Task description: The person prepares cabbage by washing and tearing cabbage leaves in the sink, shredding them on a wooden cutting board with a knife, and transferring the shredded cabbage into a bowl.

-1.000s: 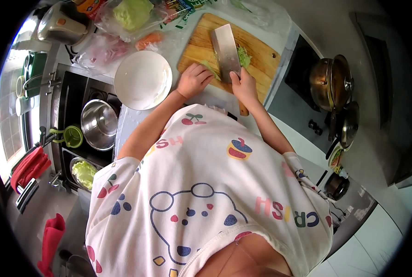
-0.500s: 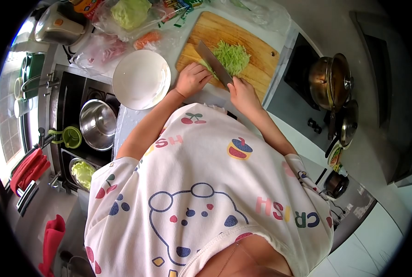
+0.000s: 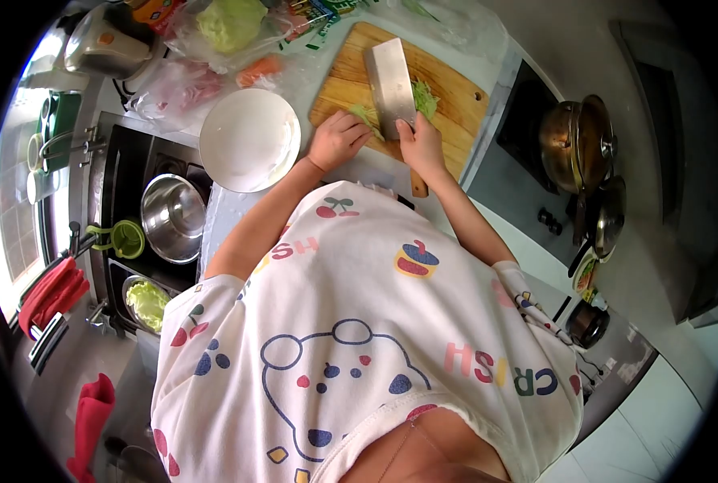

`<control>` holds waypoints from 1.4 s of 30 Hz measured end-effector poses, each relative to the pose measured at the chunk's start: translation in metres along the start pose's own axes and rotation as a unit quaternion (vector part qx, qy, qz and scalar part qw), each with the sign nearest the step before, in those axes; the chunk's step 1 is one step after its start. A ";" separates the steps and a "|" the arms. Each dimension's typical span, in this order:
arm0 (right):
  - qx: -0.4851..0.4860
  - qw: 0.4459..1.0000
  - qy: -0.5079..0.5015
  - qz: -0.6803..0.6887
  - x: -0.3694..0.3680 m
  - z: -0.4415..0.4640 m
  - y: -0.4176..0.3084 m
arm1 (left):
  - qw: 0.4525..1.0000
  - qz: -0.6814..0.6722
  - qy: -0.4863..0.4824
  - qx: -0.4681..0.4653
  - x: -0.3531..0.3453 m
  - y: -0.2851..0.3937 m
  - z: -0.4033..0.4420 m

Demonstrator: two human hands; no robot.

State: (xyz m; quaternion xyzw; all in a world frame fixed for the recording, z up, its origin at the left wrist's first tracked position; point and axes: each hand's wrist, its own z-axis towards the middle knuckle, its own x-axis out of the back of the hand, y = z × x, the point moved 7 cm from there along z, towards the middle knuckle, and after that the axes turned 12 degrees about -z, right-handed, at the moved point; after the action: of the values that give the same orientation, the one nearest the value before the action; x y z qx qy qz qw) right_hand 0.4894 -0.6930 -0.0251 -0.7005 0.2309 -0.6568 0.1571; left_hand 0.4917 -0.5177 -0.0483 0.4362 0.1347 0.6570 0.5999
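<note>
Although the knife (image 3: 392, 80) showed us little more than its spine half a second ago, we now find its broad face turned up. Nearest us, the handle (image 3: 419, 183), which the hand hid then, juts below the right hand (image 3: 421, 146). We note the right fingers clamped on the knife toward the heel of the blade, thumb against its face. We read this as a change of grip between strokes, the cutting unfinished.

Just left of the blade, the left hand (image 3: 336, 141) rests at the near left edge of the cutting board (image 3: 455, 125). Its fingers are bent and held together, tips against a pale green piece (image 3: 367, 115); whether they pinch it or merely press it, we cannot tell. That piece lies between the fingers and the blade.

Beyond the right hand, we record shredded greens (image 3: 425, 98) on the board, now partly covered by the blade. Left of the board, a white plate (image 3: 250, 141) stands on the bench (image 3: 327, 63). Farther off, we see a bagged pale green head (image 3: 230, 24).
</note>
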 end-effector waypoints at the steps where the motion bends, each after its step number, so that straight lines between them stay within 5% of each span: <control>1: 0.011 1.000 0.002 0.005 0.002 -0.001 -0.001 | 1.000 0.000 0.003 -0.003 0.000 0.000 -0.001; 9: 0.093 0.992 -0.044 -0.069 0.033 -0.035 -0.026 | 1.000 0.007 -0.002 0.001 0.002 0.004 -0.002; 21: 0.089 0.983 -0.112 -0.113 0.014 -0.040 -0.015 | 1.000 0.003 -0.015 0.022 0.002 0.002 0.000; 30: 0.077 0.996 -0.017 -0.052 -0.002 -0.009 -0.014 | 1.000 0.010 -0.007 0.022 0.000 0.000 -0.001; 34: -0.015 1.000 0.000 0.000 0.000 -0.005 0.007 | 1.000 0.010 0.005 0.013 0.002 0.002 -0.003; 42: 0.088 0.993 -0.043 -0.059 0.026 -0.029 -0.019 | 1.000 0.011 0.001 0.015 0.005 0.006 -0.008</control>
State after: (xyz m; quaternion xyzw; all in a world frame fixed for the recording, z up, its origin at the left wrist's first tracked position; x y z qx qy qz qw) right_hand 0.4637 -0.6883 0.0090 -0.7243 0.1237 -0.6515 0.1887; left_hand 0.4825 -0.5114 -0.0467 0.4459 0.1407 0.6621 0.5856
